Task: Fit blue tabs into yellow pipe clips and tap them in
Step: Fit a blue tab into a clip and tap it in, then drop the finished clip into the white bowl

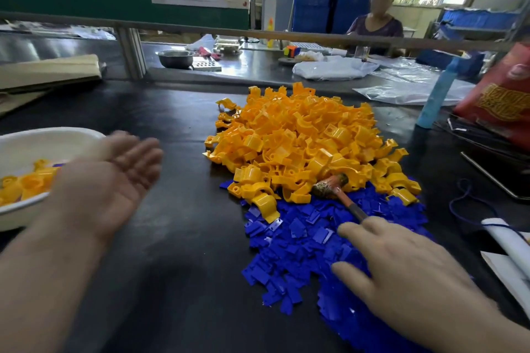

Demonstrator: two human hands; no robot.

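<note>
Both hands were empty: your left hand (pixel 114 180) lay released beside the bowl (pixel 43 135), right hand (pixel 410 272) spread over blue tabs (pixel 301 238). Likely between pieces; next called for pinching one tab, one yellow clip (pixel 265 203).

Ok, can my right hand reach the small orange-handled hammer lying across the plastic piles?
Likely yes. The right hand lies open over the blue plastic tabs, the handle of the hammer ends right at its fingers, and nothing covers the handle.

Dark table (pixel 186 266) — on it a heap of yellow clips (pixel 301 140), blue tabs (pixel 301 243), a white bowl (pixel 43 135) at left.
</note>
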